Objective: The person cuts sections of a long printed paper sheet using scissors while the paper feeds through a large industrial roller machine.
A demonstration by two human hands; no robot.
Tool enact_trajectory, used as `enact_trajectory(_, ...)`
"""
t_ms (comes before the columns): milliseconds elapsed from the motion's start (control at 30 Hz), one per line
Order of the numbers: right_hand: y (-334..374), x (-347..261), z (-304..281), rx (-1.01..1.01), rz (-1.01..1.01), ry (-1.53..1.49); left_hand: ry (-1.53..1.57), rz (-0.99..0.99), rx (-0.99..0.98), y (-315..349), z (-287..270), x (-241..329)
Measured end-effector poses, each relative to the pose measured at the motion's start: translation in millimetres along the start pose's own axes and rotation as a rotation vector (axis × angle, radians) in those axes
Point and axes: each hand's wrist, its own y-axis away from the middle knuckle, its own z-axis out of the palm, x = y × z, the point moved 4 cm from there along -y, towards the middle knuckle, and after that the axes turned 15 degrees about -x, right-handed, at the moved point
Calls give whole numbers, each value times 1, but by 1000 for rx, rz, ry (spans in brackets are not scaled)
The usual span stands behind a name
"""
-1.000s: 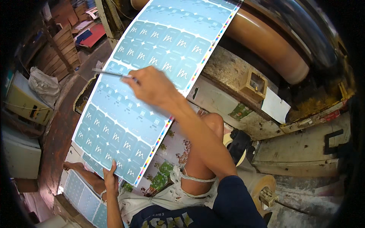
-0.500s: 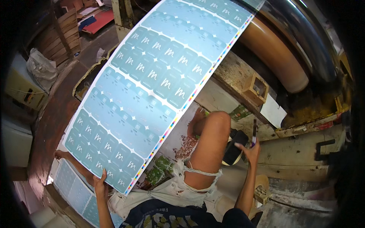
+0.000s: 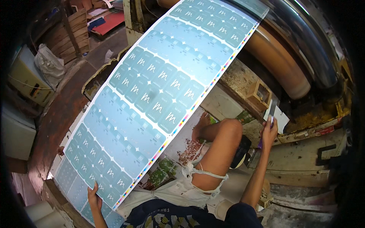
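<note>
My left hand (image 3: 95,198) pinches the near edge of a long printed sheet (image 3: 150,100), thumb on top and the other fingers hidden beneath. Rows of teal and light-blue panels cover the sheet, with a strip of colour patches along its right edge. It slopes up and away to shiny rollers at the upper right. Off to the right, my right hand (image 3: 268,133) is closed around a knife (image 3: 272,109) with a purple handle, its flat blade pointing up and away. The hand is apart from the sheet, near a small wooden box (image 3: 259,95).
A brown roller (image 3: 279,62) and a metal roller (image 3: 313,41) curve across the upper right. White paper (image 3: 280,121) lies by the wooden box. More printed sheets (image 3: 68,178) lie below my left hand. At the left are a white sack (image 3: 49,66) and wooden slats (image 3: 68,36).
My right hand has risen away from my body with the knife, now beside the wooden box. My left hand and the sheet's near end have shifted slightly left and nearer. More panels show by the rollers.
</note>
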Motion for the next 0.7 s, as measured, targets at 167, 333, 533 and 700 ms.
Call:
enact_trajectory(167,-32,-96,51,-232,-167,-278,15,-74,-9,8,1,-2)
enact_trajectory(333,-75,-121,121,-418,-203,-410,-13,-34,27,11,-19,-9)
enact_trajectory(533,-76,-122,152,-566,-190,-349,-36,-68,-5,15,-53,-25)
enact_trajectory(700,-71,-117,144,-700,-144,-380,-17,-53,87,23,-69,-23)
